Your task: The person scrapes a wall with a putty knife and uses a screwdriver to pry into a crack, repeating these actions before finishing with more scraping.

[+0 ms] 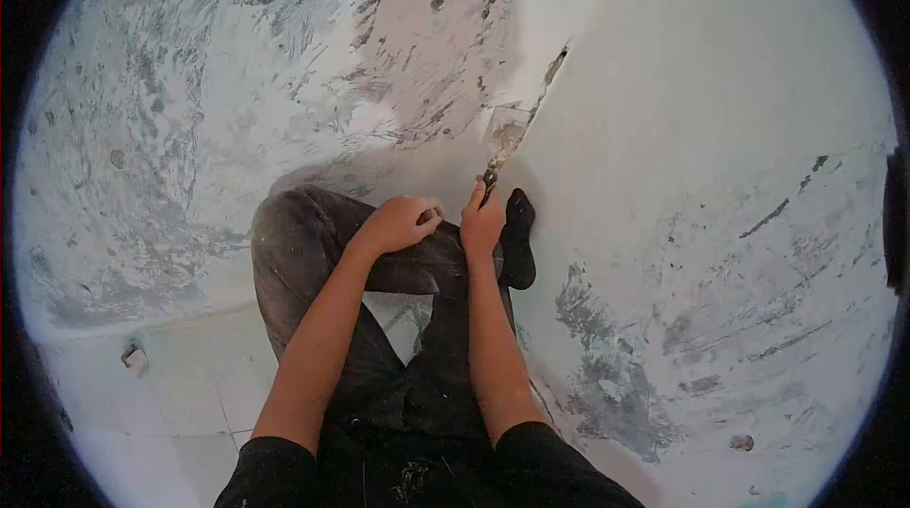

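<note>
Grips the dark handle of a putty knife [502, 140] in the right hand [483, 224], fingers wrapped tight round it. Points the blade up and away, with its flat, plaster-smeared face laid at the corner seam [555, 67] where two walls meet, a little above the hand. Stretches the right forearm straight forward from a black sleeve [545, 465], wrist nearly in line with the tool. Rests the left hand [403, 224] on the raised knee [303, 233] of grey, dusty trousers, just beside the right hand, curled into a loose fist with knuckles up; cannot tell whether anything lies inside it. Bends the left arm slightly outward at the elbow. Sits on the floor with legs folded, a black sock [518, 235] tucked at the foot of the wall, just beside the right hand.

Faces a room corner at close range. Shows, on the left wall [218, 81], rough white filler scraped in streaks over grey-green patches, with small dark pits and a broad shadow near the seam. Shows, on the right wall [720, 110], a smoother pale coat higher up and worn grey scrapes lower down. Ends at lower left in pale floor tiles [190, 404] with thin joints, dusted white, with a small whitish block [135, 359] lying near the wall's foot, well apart from both hands.
</note>
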A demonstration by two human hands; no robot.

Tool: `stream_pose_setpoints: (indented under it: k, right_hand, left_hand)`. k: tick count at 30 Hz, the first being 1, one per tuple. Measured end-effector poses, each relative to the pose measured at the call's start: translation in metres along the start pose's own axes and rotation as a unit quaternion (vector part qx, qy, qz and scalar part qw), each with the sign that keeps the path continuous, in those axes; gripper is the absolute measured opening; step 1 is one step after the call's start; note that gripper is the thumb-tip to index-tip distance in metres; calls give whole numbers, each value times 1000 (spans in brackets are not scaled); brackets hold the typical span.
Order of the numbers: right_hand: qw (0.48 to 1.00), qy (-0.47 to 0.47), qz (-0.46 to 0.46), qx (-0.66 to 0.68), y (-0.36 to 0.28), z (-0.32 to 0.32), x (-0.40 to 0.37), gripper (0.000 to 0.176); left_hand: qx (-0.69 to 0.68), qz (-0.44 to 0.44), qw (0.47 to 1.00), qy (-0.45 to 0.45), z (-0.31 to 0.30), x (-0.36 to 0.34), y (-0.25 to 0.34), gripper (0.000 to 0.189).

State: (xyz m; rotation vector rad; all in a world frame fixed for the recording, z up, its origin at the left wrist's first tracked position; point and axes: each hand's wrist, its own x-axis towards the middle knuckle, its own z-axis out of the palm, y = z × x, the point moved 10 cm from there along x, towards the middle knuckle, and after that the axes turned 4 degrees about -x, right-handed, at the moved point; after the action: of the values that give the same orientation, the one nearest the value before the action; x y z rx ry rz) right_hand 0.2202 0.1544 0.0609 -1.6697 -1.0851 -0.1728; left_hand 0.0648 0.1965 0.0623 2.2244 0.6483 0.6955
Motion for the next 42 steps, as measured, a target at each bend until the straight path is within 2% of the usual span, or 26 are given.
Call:
stream_pose_setpoints:
  k: [3, 6, 9, 11, 12, 14, 17, 21, 23, 24, 26, 27, 29, 30, 33, 36, 38, 42]
  right_hand:
    - [999, 14, -3, 39, 0, -1, 3, 38]
    - [999, 18, -30, 2, 1, 1, 3, 40]
    - [999, -2, 14, -46, 4, 2, 2, 43]
    - [997, 34, 67, 19, 15, -6, 2, 45]
    - [997, 35, 69, 20, 16, -5, 2, 45]
    - [999, 15, 15, -47, 7, -1, 3, 44]
    - [994, -25, 61, -82, 8, 1, 1, 44]
    - [994, 10, 96, -41, 21, -7, 6, 41]
    - [992, -21, 78, 96, 13, -5, 7, 38]
    - [992, -17, 80, 100, 18, -2, 5, 38]
    - [993, 45, -23, 110, 13, -7, 1, 40]
    - [992, 49, -21, 113, 11, -11, -1, 40]
    - [989, -52, 75, 113, 18, -3, -4, 44]
    - [989, -48, 81, 117, 17, -7, -5, 44]
    - [974, -33, 81, 207, 18, -9, -4, 41]
    - [969, -73, 69, 225, 28, 6, -4, 40]
    - [952, -129, 21, 278, 15, 15, -6, 43]
    - [950, -185, 51, 246, 12, 29, -5, 50]
  left_hand:
    - [7, 10, 1000, 6, -2, 1, 1, 21]
    - [5, 15, 1000, 2, 0, 0, 1, 22]
    - [10, 12, 1000, 1, 0, 1, 1, 22]
    - [0, 2, 1000, 0, -1, 1, 0, 23]
    - [1, 2, 1000, -2, 0, 1, 0, 23]
    - [4, 3, 1000, 0, 1, 2, -1, 24]
    - [-6, 3, 1000, 1, 0, 1, 1, 24]
    - [12, -11, 1000, -7, 2, 2, -3, 24]
    - [0, -7, 1000, -8, 1, 2, 3, 24]
    - [5, -4, 1000, -12, 1, 2, 2, 24]
    - [17, -18, 1000, -8, 3, 3, -4, 23]
    - [21, -16, 1000, -11, 3, 3, -1, 23]
    - [-4, -32, 999, -2, 1, 1, 1, 23]
    - [1, -31, 999, -9, 2, 2, 2, 23]
    - [11, -28, 999, -18, 2, 2, 4, 23]
    - [21, -24, 999, -13, 2, 1, 4, 22]
    - [25, -12, 1000, -10, 3, 3, 4, 25]
    - [15, -14, 1000, -10, 3, 3, 3, 25]
